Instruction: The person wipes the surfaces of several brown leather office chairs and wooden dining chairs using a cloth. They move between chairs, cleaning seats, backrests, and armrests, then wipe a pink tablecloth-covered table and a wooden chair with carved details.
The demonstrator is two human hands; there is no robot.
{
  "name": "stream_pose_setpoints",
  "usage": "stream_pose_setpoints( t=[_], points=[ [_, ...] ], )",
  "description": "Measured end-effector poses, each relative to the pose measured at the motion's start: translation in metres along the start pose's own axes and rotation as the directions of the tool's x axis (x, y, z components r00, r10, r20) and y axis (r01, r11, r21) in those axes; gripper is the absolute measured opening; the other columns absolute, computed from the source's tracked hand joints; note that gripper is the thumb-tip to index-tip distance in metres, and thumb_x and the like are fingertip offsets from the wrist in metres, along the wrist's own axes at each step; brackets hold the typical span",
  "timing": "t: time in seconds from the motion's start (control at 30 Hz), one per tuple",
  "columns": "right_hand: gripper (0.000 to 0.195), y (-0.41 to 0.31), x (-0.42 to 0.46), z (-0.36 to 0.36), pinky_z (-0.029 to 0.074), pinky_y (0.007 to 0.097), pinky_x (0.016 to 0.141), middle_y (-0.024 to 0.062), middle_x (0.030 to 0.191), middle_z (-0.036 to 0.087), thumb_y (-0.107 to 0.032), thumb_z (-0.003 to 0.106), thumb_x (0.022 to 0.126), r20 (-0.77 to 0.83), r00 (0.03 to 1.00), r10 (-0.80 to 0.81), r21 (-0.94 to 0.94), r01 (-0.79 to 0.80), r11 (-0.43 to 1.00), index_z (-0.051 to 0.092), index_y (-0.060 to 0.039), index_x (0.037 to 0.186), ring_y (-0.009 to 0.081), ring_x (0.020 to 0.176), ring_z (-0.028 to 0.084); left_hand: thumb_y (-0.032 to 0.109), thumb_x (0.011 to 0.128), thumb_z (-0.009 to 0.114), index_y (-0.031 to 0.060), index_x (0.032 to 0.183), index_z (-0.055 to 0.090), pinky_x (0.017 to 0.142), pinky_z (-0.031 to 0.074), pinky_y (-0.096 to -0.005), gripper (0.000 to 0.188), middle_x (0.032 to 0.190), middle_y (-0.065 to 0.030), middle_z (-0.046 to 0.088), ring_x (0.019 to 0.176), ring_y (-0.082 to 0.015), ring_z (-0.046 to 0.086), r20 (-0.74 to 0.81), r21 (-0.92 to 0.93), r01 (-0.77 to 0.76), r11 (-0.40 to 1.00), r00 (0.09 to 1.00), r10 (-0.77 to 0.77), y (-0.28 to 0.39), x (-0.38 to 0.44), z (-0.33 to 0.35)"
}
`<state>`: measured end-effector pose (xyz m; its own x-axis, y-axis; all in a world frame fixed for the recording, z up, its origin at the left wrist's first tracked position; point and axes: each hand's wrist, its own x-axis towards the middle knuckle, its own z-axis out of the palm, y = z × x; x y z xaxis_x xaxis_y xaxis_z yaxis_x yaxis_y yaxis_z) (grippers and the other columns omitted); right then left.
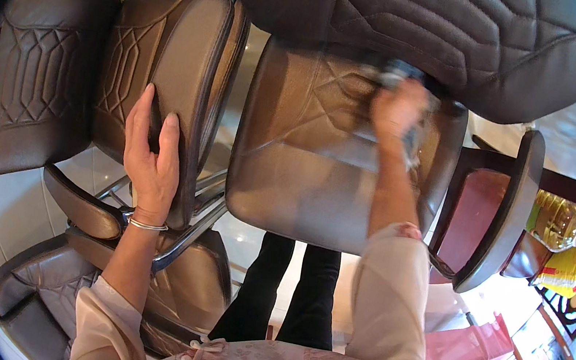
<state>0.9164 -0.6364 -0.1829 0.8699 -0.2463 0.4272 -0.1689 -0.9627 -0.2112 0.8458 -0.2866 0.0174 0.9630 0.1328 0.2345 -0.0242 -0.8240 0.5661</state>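
Observation:
Before me is a brown leather-look chair with a quilted seat and a darker stitched backrest. My right hand is blurred over the rear right of that seat, gripping a dark bluish cloth. Part of the cloth shows above the fingers, and more hangs below near the wrist. On the left, my left hand rests against a padded armrest, fingers spread and holding nothing. A metal bangle circles the left wrist.
More brown chairs crowd the left side, one with a low seat. Beyond the right armrest are a bottle of yellow oil and a yellow bag. A pink covering lies lower right. The floor is tiled.

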Motion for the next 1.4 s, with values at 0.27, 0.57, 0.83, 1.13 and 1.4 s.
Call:
stream_pose_setpoints(
  t=[0.27,0.57,0.83,1.13,1.4],
  points=[
    [0.042,-0.189,-0.095,-0.036,0.036,0.0553,0.097,0.0103,0.133,0.048,-0.013,0.07,0.069,0.309,0.873,-0.378,0.55,0.16,0.82,0.068,-0.0167,0.11,0.032,0.127,0.041,0.016,0.097,0.056,0.0008,0.137,0.05,0.105,0.037,-0.0346,0.043,0.134,-0.0168,0.055,0.122,-0.028,0.052,0.021,0.016,-0.064,0.998,0.998,0.063,-0.006,-0.002,0.0],
    [0.043,0.013,-0.116,-0.084,0.035,0.0595,0.098,0.0156,0.143,0.041,-0.013,0.056,0.084,0.491,0.856,-0.16,0.063,0.148,0.987,0.058,-0.0224,0.127,0.0355,0.131,0.04,0.016,0.099,0.053,0.0013,0.138,0.05,0.107,0.035,-0.0342,0.042,0.135,-0.0157,0.054,0.124,-0.0253,0.051,0.017,0.024,-0.071,0.997,0.997,0.071,-0.01,-0.003,-0.003],
    [0.048,0.134,-0.032,-0.093,0.041,0.0556,0.099,0.0198,0.143,0.04,-0.012,0.062,0.083,0.263,0.861,0.436,-0.209,-0.39,0.897,0.054,-0.0209,0.129,0.0423,0.13,0.039,0.022,0.101,0.05,0.001,0.14,0.048,0.11,0.033,-0.0342,0.045,0.141,-0.0155,0.051,0.129,-0.0251,0.048,0.047,-0.048,0.007,0.999,0.999,-0.005,-0.007,-0.004,0.001],
    [0.057,0.126,-0.204,-0.175,0.035,0.0572,0.104,0.0226,0.136,0.044,-0.006,0.063,0.066,0.266,0.933,0.243,-0.008,-0.249,0.968,0.062,-0.0165,0.122,0.048,0.125,0.039,0.03,0.101,0.053,0.0056,0.141,0.049,0.109,0.035,-0.0337,0.047,0.144,-0.0136,0.049,0.13,-0.0232,0.047,0.037,-0.001,0.005,1.0,0.999,-0.005,-0.016,-0.004,-0.003],
    [0.045,-0.098,-0.282,-0.158,0.03,0.0558,0.095,0.0115,0.138,0.048,-0.007,0.067,0.065,0.537,0.843,0.014,0.362,-0.246,0.899,0.069,-0.0214,0.108,0.0342,0.131,0.04,0.024,0.099,0.056,0.0027,0.138,0.052,0.107,0.036,-0.0315,0.044,0.137,-0.014,0.055,0.125,-0.0225,0.051,0.004,-0.017,0.026,1.0,1.0,-0.026,-0.005,-0.003,-0.001]
  ],
)
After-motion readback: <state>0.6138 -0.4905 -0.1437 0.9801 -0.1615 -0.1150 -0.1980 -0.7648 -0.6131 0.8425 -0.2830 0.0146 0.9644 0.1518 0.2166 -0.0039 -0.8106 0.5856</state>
